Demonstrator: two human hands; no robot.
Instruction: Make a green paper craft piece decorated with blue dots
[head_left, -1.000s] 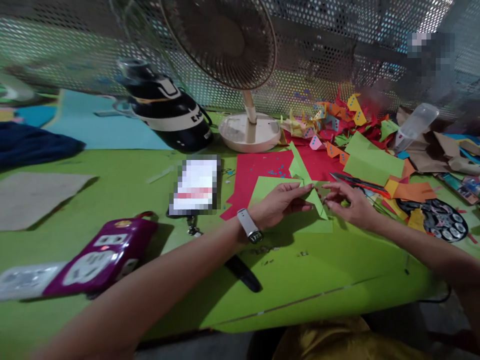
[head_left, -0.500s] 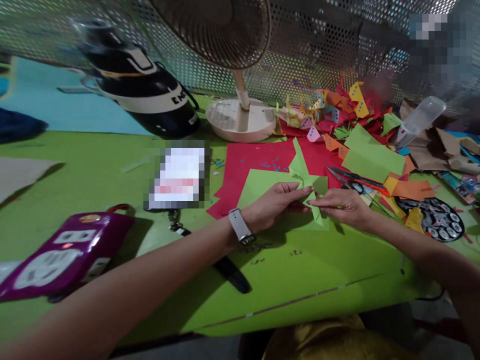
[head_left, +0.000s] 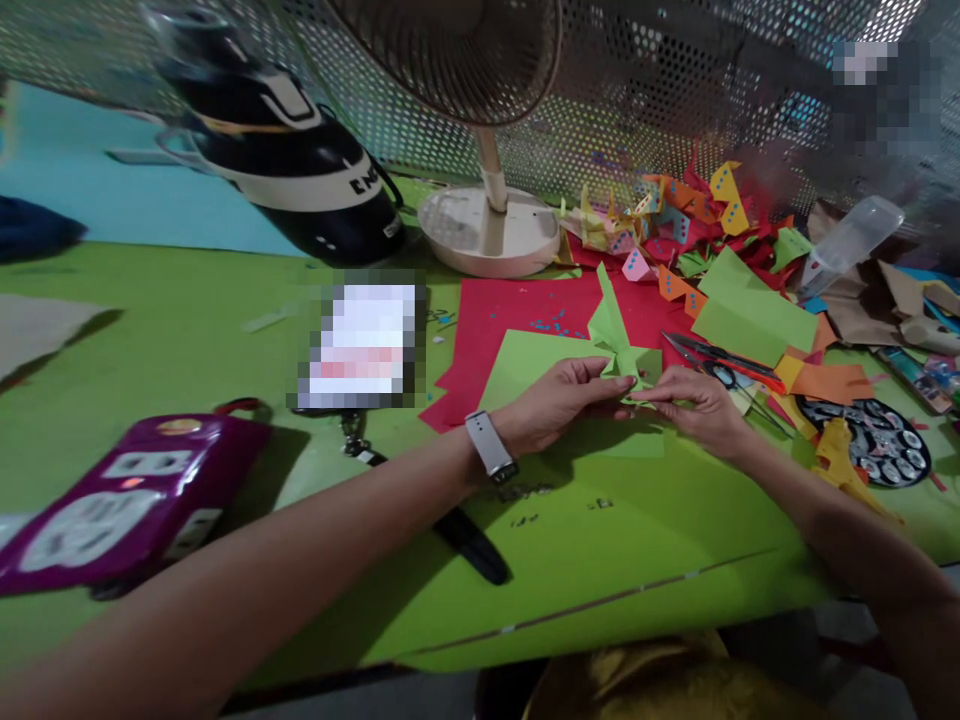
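Note:
A folded piece of light green paper [head_left: 613, 325] is held between my two hands, one long pointed flap rising away from me. My left hand [head_left: 566, 400], with a grey watch on its wrist, pinches the paper from the left with thumb and fingers. On the other side, my right hand [head_left: 694, 408] has its thumb and fingertips closed on the paper's near end. Fingers cover part of the folds there. Beneath my hands lie a flat green sheet [head_left: 517, 365] and a red sheet [head_left: 480, 310].
Scissors and an orange cutter [head_left: 739, 368] lie right of my hands, beside paper scraps. Behind is a pile of folded coloured papers [head_left: 675, 225]. A fan [head_left: 487, 235], a black bottle [head_left: 300, 170], a phone [head_left: 367, 340] and a purple power strip [head_left: 142, 490] stand or lie leftward.
The near end of the folded green paper, which stuck out below my fingers, is now bent up between them. Both hands keep their hold. The view has shifted slightly.

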